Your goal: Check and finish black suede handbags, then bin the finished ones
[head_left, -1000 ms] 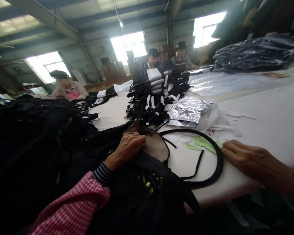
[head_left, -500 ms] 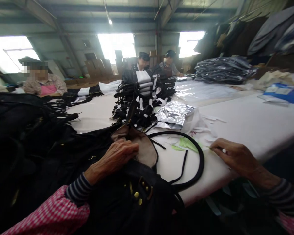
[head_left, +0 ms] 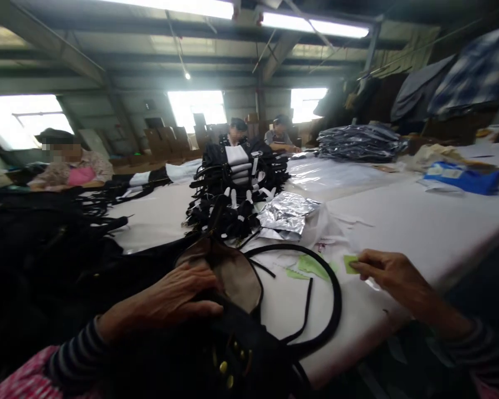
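Note:
A black handbag [head_left: 233,354] with gold studs and a tan lining [head_left: 237,274] lies at the near edge of the white table [head_left: 419,216]. My left hand [head_left: 177,293] rests on the bag's open mouth, fingers curled over the rim. The bag's black loop handle [head_left: 332,299] lies on the table to the right. My right hand [head_left: 388,271] pinches a small green paper slip [head_left: 350,262], lifted just off the table. More green slips [head_left: 310,266] lie beside the handle.
A pile of black straps and bags [head_left: 233,188] stands mid-table with a silver foil bag [head_left: 289,213] next to it. More black bags [head_left: 45,244] are heaped at left. Three seated people work at the far side. Stacked wrapped packs [head_left: 357,141] and a blue packet [head_left: 461,178] sit at right.
My right hand went from lying flat by the handle to pinching up a green slip. The left hand stayed on the bag. The camera tilted upward.

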A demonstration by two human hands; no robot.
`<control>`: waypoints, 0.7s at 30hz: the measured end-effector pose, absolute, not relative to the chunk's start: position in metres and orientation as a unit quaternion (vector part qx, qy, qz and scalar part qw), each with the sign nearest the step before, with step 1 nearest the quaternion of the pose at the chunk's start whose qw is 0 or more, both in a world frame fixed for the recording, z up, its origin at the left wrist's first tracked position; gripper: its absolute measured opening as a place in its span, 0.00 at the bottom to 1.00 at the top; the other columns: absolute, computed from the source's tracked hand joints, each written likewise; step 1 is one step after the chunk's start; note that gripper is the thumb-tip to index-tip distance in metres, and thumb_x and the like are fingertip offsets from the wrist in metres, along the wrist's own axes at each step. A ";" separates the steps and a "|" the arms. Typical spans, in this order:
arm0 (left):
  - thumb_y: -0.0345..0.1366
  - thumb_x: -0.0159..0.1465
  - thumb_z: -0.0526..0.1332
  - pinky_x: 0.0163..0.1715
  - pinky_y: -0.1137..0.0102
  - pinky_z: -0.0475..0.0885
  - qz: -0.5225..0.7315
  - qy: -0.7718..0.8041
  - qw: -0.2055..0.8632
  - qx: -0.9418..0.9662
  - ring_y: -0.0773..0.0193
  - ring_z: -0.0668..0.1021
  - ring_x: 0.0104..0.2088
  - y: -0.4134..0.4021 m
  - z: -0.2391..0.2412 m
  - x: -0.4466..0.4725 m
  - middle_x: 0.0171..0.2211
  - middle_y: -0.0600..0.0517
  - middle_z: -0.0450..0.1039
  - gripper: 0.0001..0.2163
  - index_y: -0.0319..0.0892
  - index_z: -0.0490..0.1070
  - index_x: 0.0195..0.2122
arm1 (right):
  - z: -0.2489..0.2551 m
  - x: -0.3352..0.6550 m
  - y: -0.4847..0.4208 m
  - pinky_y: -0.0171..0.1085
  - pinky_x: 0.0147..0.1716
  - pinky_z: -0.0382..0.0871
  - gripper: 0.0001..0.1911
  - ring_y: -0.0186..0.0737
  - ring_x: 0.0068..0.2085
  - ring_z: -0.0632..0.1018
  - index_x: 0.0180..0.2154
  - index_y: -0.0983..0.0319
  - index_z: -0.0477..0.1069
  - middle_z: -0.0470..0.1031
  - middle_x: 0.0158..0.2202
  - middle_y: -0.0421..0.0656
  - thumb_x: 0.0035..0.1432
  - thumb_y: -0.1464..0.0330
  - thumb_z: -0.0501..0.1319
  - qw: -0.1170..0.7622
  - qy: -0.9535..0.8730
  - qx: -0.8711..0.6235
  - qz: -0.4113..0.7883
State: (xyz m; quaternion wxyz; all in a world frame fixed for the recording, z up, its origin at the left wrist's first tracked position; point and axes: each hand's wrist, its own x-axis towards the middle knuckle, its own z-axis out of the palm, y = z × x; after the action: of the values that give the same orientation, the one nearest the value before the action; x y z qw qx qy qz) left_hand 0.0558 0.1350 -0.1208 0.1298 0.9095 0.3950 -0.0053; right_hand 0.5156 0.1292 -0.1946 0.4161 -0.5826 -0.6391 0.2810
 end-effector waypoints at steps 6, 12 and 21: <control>0.43 0.58 0.71 0.49 0.66 0.63 -0.095 0.368 0.133 0.915 0.56 0.73 0.48 0.127 -0.093 0.054 0.47 0.53 0.73 0.20 0.47 0.72 0.50 | -0.158 0.436 0.139 0.35 0.16 0.51 0.17 0.35 0.19 0.64 0.22 0.59 0.74 0.68 0.18 0.42 0.52 0.54 0.69 0.438 -0.662 -0.508 0.333; 0.25 0.54 0.63 0.48 0.58 0.60 -0.134 0.368 -0.022 0.920 0.52 0.69 0.49 0.127 -0.117 0.071 0.48 0.49 0.73 0.21 0.43 0.68 0.49 | -0.171 0.290 0.175 0.29 0.16 0.54 0.09 0.28 0.16 0.64 0.25 0.62 0.69 0.72 0.18 0.37 0.58 0.68 0.62 0.385 -0.669 -0.391 0.501; 0.29 0.56 0.62 0.48 0.56 0.62 -0.182 0.371 -0.060 0.909 0.51 0.67 0.49 0.132 -0.124 0.080 0.48 0.47 0.70 0.16 0.43 0.69 0.46 | -0.220 0.258 0.201 0.27 0.17 0.60 0.05 0.29 0.15 0.69 0.32 0.63 0.69 0.70 0.15 0.33 0.55 0.78 0.63 0.409 -0.604 -0.393 0.560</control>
State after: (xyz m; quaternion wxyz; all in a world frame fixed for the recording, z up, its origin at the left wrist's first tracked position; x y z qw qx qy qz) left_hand 0.0800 0.1319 -0.1238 -0.0596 0.9087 0.3710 -0.1816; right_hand 0.2579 0.2014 -0.2205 0.4094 -0.3925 -0.6041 0.5598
